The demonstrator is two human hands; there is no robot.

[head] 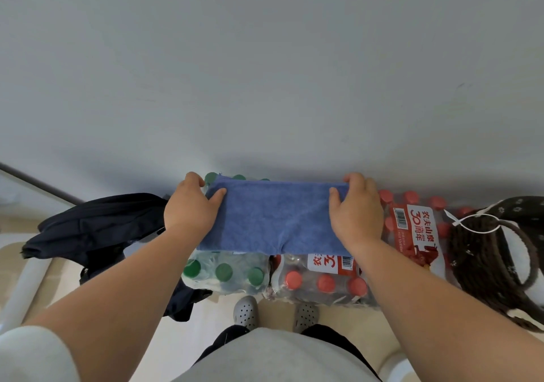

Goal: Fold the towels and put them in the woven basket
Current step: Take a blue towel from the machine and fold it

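A blue towel lies spread as a wide rectangle on top of shrink-wrapped packs of water bottles, against a grey wall. My left hand pinches its far left corner, thumb on top. My right hand pinches the far right corner the same way. A dark brown woven basket with a looped handle and a white tag stands at the right, beside the bottle packs; a white towel shows inside it.
A pack of green-capped bottles and packs of red-capped bottles sit under the towel. A dark navy garment lies heaped at the left. My feet in grey perforated clogs stand on the pale floor below.
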